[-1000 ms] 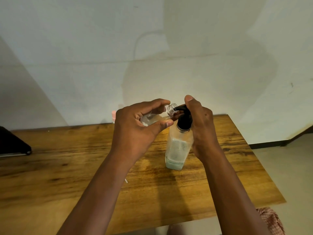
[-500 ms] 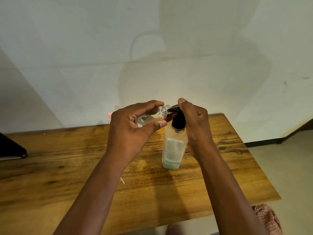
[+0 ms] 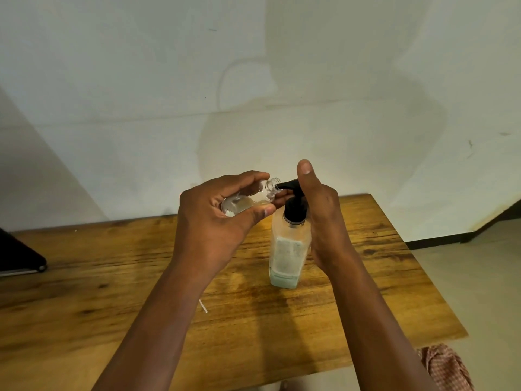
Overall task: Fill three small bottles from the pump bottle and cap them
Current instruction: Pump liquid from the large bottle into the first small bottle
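Head view: I am watching the left hand (image 3: 214,221) gripping a small clear bottle (image 3: 248,197), fingers over the top and thumb underneath, tipping it nearly on its side so its threaded mouth is meeting the black nozzle of the pump bottle (image 3: 287,244). A little pale liquid is pooling along the small bottle's lower wall. The right hand (image 3: 318,218) is wrapping around the pump bottle's neck from the right side, with one finger rising straight above the pump head (image 3: 294,204); I am judging it as holding the bottle, though the fingers on the far side are hidden from me. The pump bottle is standing upright near the middle of the wooden table (image 3: 380,292), only its bottom showing a pale green layer. A dark flat object (image 3: 19,258) is lying at the far left edge, a small white scrap (image 3: 203,306) is resting on the wood near the left forearm, and a checked cloth (image 3: 448,368) is showing off the near right corner. No other small bottles or caps are appearing in view. From here I am expecting trouble if the mouth slips off the nozzle during a press, sending liquid onto fingers and wood; the steep tilt could also let the contents run back out as the level climbs.
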